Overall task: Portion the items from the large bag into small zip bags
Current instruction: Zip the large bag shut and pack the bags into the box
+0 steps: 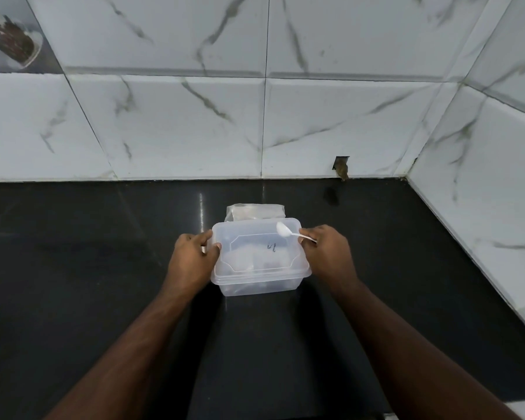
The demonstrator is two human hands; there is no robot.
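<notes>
A clear plastic box [259,284] with its translucent lid [249,237] on stands in the middle of the black counter [88,268]. My left hand [191,259] grips the lid's left edge. My right hand [326,253] rests against the box's right side and holds a white plastic spoon [288,231], whose bowl lies over the lid's far right corner. Pale contents show dimly through the lid; I cannot tell what they are. A clear plastic bag [255,212] sits just behind the box, mostly hidden by it.
White marble-pattern wall tiles [194,125] rise behind the counter and along its right side. A small hole [341,168] shows in the back wall near the corner. A glass holding dark bits [14,40] appears at the top left.
</notes>
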